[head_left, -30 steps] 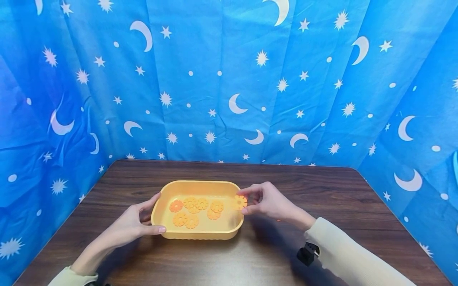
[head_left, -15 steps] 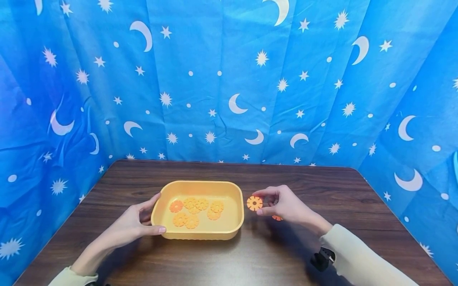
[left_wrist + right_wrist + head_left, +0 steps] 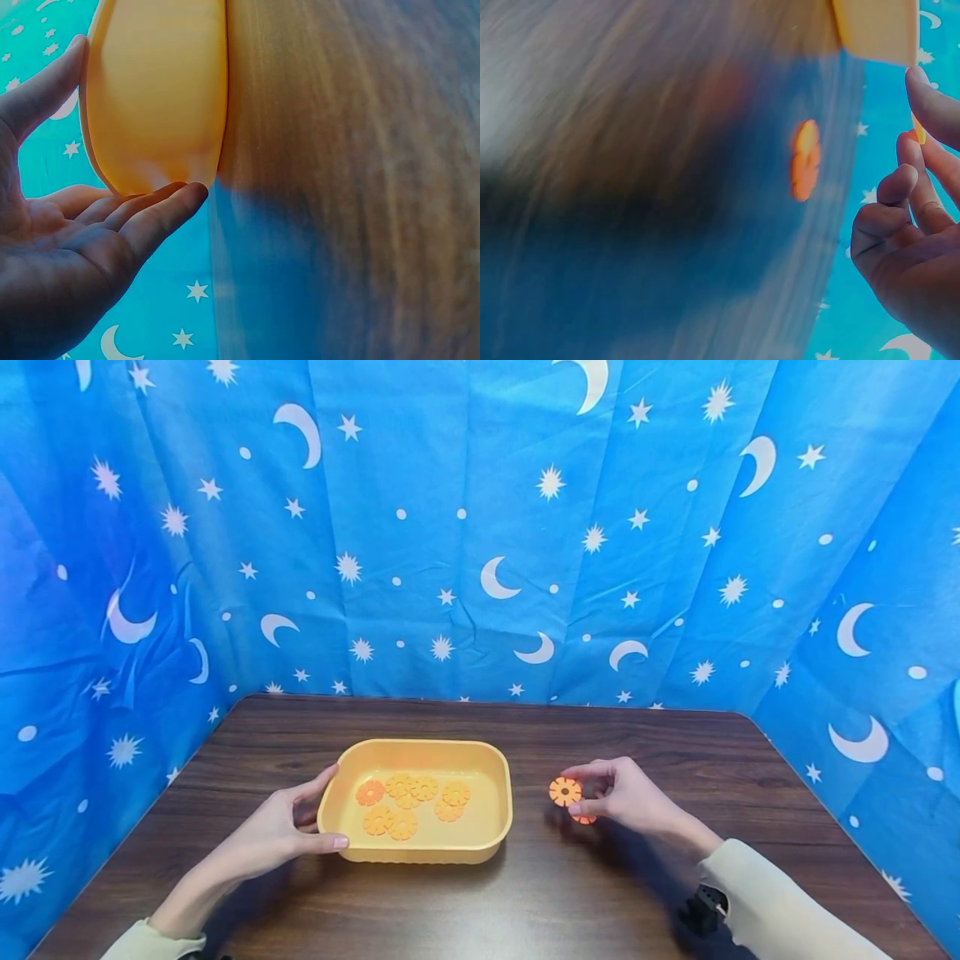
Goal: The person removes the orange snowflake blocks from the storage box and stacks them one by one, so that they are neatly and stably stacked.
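Observation:
A yellow rectangular plastic tub (image 3: 416, 853) stands left of centre on the table in the head view. My left hand (image 3: 266, 831) grips its left end, thumb at the near corner and fingers along the side. Several flower-shaped notched discs (image 3: 402, 825), orange to yellow-orange, lie in the tub, some overlapping. To the right of it, my right hand (image 3: 633, 797) pinches one orange notched disc (image 3: 565, 791) upright between thumb and fingers. Below that hand an orange disc (image 3: 805, 172) lies on the table, partly covered by the hand in the head view.
The dark wood-grain table (image 3: 420, 910) reaches back to a blue curtain (image 3: 465, 535) with white moons and stars, which also hangs at both sides. A black device (image 3: 703, 910) sits under the right sleeve cuff.
My right hand has moved right, away from the tub's right rim, carrying the pinched disc. The left hand and the tub have kept their place.

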